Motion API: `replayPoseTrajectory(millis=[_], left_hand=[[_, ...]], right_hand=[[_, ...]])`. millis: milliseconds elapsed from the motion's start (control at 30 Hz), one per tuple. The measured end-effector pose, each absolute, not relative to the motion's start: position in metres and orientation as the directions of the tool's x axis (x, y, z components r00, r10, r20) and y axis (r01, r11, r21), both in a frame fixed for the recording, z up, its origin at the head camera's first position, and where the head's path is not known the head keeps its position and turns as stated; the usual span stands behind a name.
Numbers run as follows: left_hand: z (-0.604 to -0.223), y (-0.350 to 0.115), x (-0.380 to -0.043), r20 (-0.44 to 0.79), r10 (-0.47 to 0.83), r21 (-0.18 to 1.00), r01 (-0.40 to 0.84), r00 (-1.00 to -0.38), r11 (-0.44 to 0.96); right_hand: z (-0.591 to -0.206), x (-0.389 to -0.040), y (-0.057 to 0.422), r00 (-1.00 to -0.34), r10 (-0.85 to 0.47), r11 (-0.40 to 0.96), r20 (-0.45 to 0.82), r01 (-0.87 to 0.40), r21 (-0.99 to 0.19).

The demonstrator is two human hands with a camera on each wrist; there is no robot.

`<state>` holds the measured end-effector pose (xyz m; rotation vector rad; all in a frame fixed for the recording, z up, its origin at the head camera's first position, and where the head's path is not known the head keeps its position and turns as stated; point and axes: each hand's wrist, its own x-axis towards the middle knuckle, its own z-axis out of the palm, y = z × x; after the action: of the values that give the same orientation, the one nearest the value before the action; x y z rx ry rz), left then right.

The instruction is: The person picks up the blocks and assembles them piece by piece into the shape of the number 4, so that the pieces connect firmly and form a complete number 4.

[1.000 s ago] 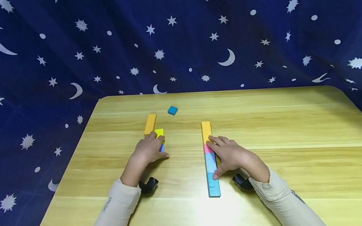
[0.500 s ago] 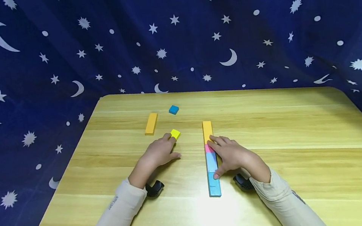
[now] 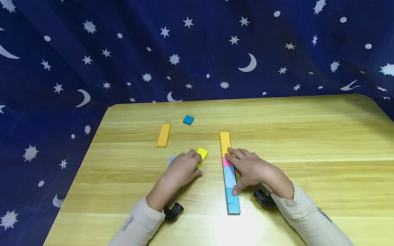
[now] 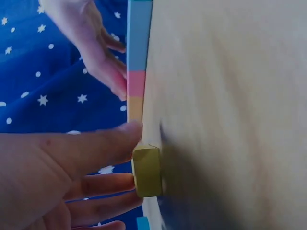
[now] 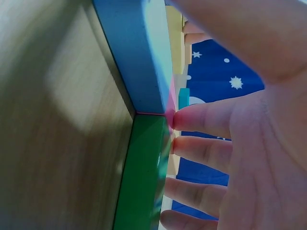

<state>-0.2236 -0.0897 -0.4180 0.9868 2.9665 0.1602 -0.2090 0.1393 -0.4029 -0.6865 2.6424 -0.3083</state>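
My left hand (image 3: 184, 169) pinches a yellow block (image 3: 202, 153) between thumb and fingers, left of a straight row of blocks. The left wrist view shows the yellow block (image 4: 147, 171) end-on, close to the tabletop. That row runs from an orange block (image 3: 225, 141) through a pink block (image 3: 226, 162) and a light blue block (image 3: 229, 176) to a teal block (image 3: 232, 202). Over its right side, my right hand (image 3: 252, 170) rests with fingers extended, fingertips at the orange and pink blocks, thumb at the teal. A green block (image 5: 139, 177) shows beneath it in the right wrist view.
A blue block (image 3: 171, 159) is mostly hidden behind my left hand. Farther back on the wooden table (image 3: 314, 136) lie another orange block (image 3: 164, 135) and a small dark blue block (image 3: 188, 120). A blue star-patterned curtain (image 3: 202, 47) hangs behind the table.
My left hand has carried the yellow block rightward and slightly nearer, away from the blue block and toward the row. My right hand has stayed in place.
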Motion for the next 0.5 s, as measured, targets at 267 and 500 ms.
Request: replayPoseTrajectory(millis=[267, 500], left_hand=[[-0.426, -0.082, -0.22, 0.153, 0.629, -0.01, 0.635, -0.762, 0.772], [-0.429, -0.08, -0.22, 0.152, 0.639, 0.029, 0.65, -0.754, 0.759]], right_hand=[[-0.403, -0.209, 0.14, -0.804, -0.505, 0.856, -0.315, -0.419, -0.303], [-0.403, -0.208, 0.14, -0.803, -0.506, 0.856, -0.315, -0.42, -0.303]])
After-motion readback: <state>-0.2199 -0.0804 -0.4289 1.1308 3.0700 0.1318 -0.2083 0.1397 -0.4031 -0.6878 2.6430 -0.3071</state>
